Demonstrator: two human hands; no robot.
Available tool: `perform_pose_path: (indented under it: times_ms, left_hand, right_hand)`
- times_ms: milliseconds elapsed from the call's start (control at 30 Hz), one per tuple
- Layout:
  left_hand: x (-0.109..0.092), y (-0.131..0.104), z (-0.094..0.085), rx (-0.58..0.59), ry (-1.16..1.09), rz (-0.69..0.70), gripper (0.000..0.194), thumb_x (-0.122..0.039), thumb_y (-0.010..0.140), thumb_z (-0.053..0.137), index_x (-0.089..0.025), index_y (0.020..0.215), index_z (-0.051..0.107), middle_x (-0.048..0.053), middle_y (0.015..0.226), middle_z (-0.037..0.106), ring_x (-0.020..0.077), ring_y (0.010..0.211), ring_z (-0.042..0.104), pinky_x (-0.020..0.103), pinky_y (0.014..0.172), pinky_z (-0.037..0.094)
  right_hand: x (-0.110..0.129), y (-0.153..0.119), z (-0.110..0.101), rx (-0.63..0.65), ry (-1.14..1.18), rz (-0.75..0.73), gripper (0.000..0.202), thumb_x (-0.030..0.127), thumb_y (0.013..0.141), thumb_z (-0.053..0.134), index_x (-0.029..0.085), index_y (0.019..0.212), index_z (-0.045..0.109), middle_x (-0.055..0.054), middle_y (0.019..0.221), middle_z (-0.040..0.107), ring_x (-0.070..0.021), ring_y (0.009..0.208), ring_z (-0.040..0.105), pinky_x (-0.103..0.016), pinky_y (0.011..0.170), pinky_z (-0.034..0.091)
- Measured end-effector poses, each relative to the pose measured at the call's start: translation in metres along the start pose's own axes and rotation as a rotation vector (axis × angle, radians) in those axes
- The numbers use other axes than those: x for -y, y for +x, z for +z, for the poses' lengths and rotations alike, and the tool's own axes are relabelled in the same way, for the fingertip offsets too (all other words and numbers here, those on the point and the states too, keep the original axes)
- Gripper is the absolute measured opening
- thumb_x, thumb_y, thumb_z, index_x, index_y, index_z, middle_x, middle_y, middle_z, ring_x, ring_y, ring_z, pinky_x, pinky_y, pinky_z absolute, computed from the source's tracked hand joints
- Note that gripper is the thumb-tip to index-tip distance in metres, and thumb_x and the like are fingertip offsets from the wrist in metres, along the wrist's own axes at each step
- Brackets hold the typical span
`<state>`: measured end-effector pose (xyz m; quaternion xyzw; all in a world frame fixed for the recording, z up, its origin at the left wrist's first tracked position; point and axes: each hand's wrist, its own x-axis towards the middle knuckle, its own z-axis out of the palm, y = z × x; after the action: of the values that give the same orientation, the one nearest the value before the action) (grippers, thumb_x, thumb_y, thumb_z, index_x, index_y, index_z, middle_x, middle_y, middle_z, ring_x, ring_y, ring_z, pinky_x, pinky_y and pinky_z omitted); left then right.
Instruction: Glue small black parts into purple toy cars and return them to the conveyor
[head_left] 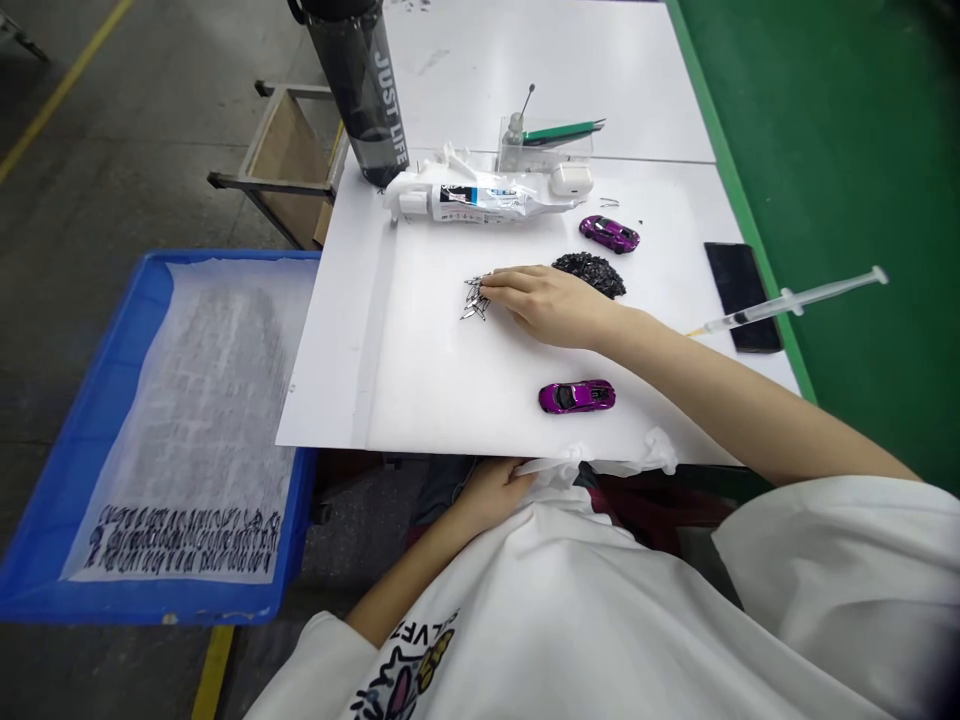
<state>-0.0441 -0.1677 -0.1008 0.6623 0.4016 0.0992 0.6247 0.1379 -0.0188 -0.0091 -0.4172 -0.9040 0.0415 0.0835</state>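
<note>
My right hand point(551, 303) lies palm down over the white board, its fingertips on a small spread of thin black pieces point(475, 299). Just behind this hand is a heap of small black parts point(590, 274). Below the table's front edge, my left hand point(498, 490) is closed on a white crumpled tissue or cloth point(559, 466). One purple toy car point(577, 397) sits near the front edge, another purple toy car point(609, 234) beyond the heap.
Behind are a white tube point(480, 202), a dark bottle point(364, 100) and a clear box point(546, 148) with green tweezers. A syringe point(787, 303) lies across a black phone point(739, 290) at right. A blue tray point(150, 602) with paper-covered rows of black pieces stands at left.
</note>
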Motion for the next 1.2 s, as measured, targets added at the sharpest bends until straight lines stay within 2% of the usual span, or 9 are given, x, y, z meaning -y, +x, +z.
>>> perform_pose_path:
  times_ms: [200, 367, 533, 700, 800, 900, 1033, 1133, 1200]
  left_hand:
    - [0.001, -0.001, 0.001, -0.005, -0.016, -0.002, 0.031, -0.023, 0.085, 0.047, -0.02, 0.112, 0.062, 0.003, 0.115, 0.065, 0.0218, 0.11, 0.056, 0.038, 0.099, 0.041]
    - [0.0, 0.0, 0.0, 0.007, -0.032, 0.002, 0.032, -0.026, 0.086, 0.048, -0.02, 0.115, 0.06, 0.004, 0.117, 0.064, 0.0221, 0.111, 0.056, 0.038, 0.099, 0.04]
    - [0.002, -0.002, 0.001, 0.004, -0.071, -0.014, 0.033, -0.027, 0.085, 0.049, -0.019, 0.116, 0.06, 0.005, 0.119, 0.063, 0.0225, 0.11, 0.057, 0.039, 0.098, 0.042]
    - [-0.001, -0.006, 0.0, 0.012, -0.149, -0.012, 0.034, -0.03, 0.083, 0.051, -0.018, 0.113, 0.062, 0.005, 0.116, 0.064, 0.0234, 0.108, 0.058, 0.037, 0.096, 0.043]
    - [-0.003, -0.008, -0.002, 0.002, -0.214, -0.028, 0.036, -0.029, 0.08, 0.055, -0.016, 0.112, 0.062, 0.007, 0.115, 0.065, 0.0251, 0.107, 0.058, 0.039, 0.095, 0.043]
    - [-0.003, -0.008, -0.005, -0.005, -0.307, -0.046, 0.036, -0.03, 0.078, 0.055, -0.015, 0.111, 0.062, 0.008, 0.116, 0.064, 0.0254, 0.109, 0.057, 0.04, 0.098, 0.04]
    - [-0.002, -0.01, -0.007, 0.066, -0.455, -0.069, 0.034, -0.036, 0.077, 0.055, -0.015, 0.102, 0.065, 0.006, 0.109, 0.067, 0.0253, 0.108, 0.057, 0.039, 0.098, 0.04]
    - [-0.003, -0.011, -0.007, 0.116, -0.562, -0.12, 0.035, -0.041, 0.074, 0.054, -0.012, 0.09, 0.067, 0.008, 0.095, 0.07, 0.0249, 0.095, 0.062, 0.037, 0.09, 0.045]
    - [-0.006, -0.012, -0.005, 0.136, -0.628, -0.153, 0.038, -0.044, 0.072, 0.052, -0.012, 0.088, 0.066, 0.009, 0.088, 0.07, 0.0236, 0.086, 0.063, 0.035, 0.083, 0.048]
  right_hand:
    - [0.001, -0.012, -0.002, -0.016, -0.056, 0.027, 0.04, 0.013, 0.087, 0.032, 0.011, 0.113, 0.062, -0.012, 0.119, 0.061, -0.0236, 0.106, 0.058, -0.042, 0.091, 0.046]
    - [-0.006, -0.01, -0.007, -0.124, -0.017, 0.241, 0.04, 0.014, 0.086, 0.03, 0.017, 0.106, 0.066, -0.01, 0.101, 0.067, -0.0245, 0.09, 0.059, -0.043, 0.078, 0.047]
    - [-0.018, 0.002, 0.005, -0.221, -0.045, 0.314, 0.035, 0.033, 0.088, 0.038, 0.018, 0.085, 0.07, -0.009, 0.079, 0.067, -0.0232, 0.075, 0.056, -0.042, 0.073, 0.046]
    - [-0.017, 0.011, 0.016, -0.235, -0.066, 0.379, 0.036, 0.047, 0.083, 0.046, 0.019, 0.081, 0.069, -0.009, 0.075, 0.063, -0.0241, 0.076, 0.055, -0.044, 0.07, 0.046]
    - [-0.015, 0.017, 0.013, -0.187, 0.032, 0.447, 0.03, 0.044, 0.08, 0.052, 0.018, 0.076, 0.067, -0.009, 0.074, 0.063, -0.0245, 0.076, 0.056, -0.045, 0.069, 0.046]
    - [-0.015, 0.016, 0.002, -0.175, 0.267, 0.463, 0.028, 0.043, 0.078, 0.055, 0.017, 0.07, 0.064, -0.007, 0.07, 0.063, -0.02, 0.066, 0.056, -0.038, 0.058, 0.047]
    - [-0.003, -0.006, -0.026, -0.143, 0.527, 0.487, 0.022, 0.037, 0.078, 0.058, 0.016, 0.074, 0.063, -0.006, 0.067, 0.064, -0.0169, 0.059, 0.056, -0.034, 0.051, 0.047]
    - [0.027, -0.042, -0.049, -0.191, 0.655, 0.487, 0.018, 0.032, 0.082, 0.053, 0.017, 0.085, 0.061, -0.008, 0.078, 0.067, -0.0197, 0.07, 0.063, -0.036, 0.057, 0.052]
    - [0.054, -0.071, -0.057, -0.288, 0.69, 0.485, 0.014, 0.029, 0.085, 0.049, 0.02, 0.089, 0.059, -0.007, 0.084, 0.069, -0.0205, 0.08, 0.066, -0.037, 0.064, 0.055]
